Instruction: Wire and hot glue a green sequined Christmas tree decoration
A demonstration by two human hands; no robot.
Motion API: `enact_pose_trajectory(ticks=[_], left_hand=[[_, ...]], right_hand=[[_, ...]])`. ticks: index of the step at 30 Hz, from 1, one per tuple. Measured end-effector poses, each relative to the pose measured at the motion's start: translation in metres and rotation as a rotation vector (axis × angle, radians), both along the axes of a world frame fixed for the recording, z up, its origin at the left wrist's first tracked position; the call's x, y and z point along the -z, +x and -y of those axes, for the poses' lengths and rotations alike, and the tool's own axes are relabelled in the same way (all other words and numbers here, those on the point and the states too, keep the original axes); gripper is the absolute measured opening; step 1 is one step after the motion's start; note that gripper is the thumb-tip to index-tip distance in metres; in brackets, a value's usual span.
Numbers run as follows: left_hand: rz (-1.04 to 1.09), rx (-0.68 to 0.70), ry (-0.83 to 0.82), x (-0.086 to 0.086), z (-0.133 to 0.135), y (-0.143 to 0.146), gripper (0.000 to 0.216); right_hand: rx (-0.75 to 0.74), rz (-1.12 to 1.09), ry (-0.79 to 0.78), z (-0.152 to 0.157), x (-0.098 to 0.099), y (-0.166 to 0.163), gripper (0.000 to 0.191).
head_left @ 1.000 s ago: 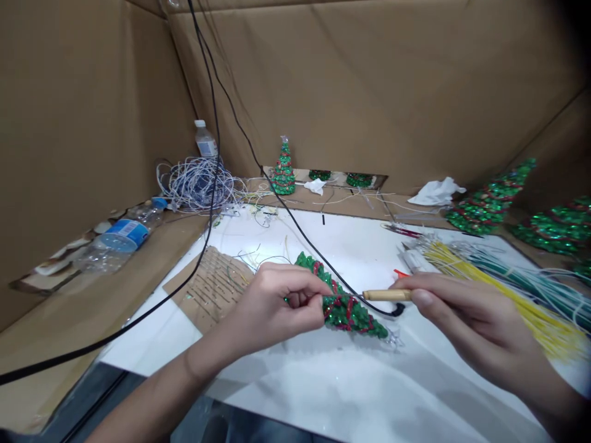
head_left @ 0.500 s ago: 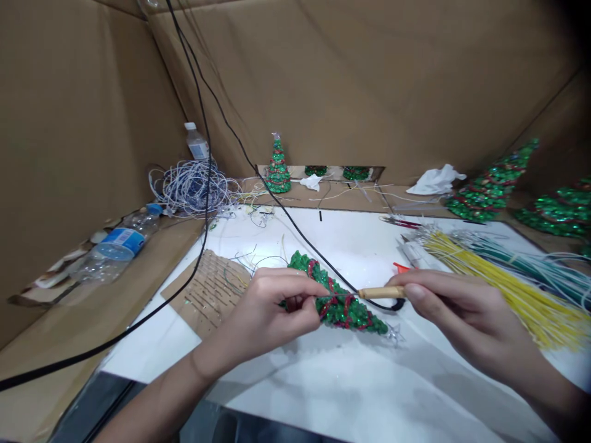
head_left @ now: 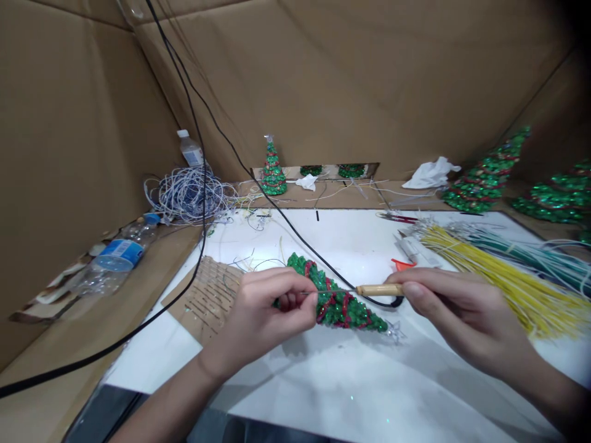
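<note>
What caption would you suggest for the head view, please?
Right hand holding a wooden-handled tool, left hand pinching its thin shaft, near a green tree lying down.

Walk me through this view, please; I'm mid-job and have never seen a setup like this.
There is no machine here: these are a person's own bare hands. One camera, worn on the head, takes every picture, looking forward and down.

The right hand holds a wooden handle with a thin rod sticking out. The left hand pinches around the rod's far end; the fingers hide any finer detail.

Just behind, a green tree lies on its side on the white surface, its clear star pointing right. To the left is a cardboard piece; to the right, yellow wires.
</note>
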State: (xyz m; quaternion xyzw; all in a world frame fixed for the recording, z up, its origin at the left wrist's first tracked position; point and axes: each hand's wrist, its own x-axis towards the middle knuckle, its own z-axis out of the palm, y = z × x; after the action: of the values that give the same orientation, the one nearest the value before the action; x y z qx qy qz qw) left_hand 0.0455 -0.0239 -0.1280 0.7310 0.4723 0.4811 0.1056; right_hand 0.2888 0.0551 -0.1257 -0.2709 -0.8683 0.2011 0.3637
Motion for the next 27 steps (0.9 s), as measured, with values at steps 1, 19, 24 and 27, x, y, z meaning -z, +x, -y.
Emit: enact_pose_trajectory(ticks=[1, 19, 24, 27], left_hand=[[-0.027, 0.001, 0.040, 0.000, 0.000, -0.001, 0.009], [-0.103, -0.057, 0.135, 0.002, 0.001, -0.003, 0.016], [-0.082, -0.062, 0.112, 0.002, -0.001, -0.003, 0.016], [-0.077, -0.077, 0.131, 0.001, -0.003, -0.004, 0.012]], right_hand=[[0.001, -0.006, -0.005, 0.000, -0.001, -0.001, 0.018], [-0.013, -0.028, -0.382, -0.003, 0.006, -0.005, 0.037], [-0.048, -0.036, -0.512, -0.003, 0.011, -0.006, 0.044], [-0.052, -0.035, -0.521, -0.003, 0.012, -0.006, 0.045]])
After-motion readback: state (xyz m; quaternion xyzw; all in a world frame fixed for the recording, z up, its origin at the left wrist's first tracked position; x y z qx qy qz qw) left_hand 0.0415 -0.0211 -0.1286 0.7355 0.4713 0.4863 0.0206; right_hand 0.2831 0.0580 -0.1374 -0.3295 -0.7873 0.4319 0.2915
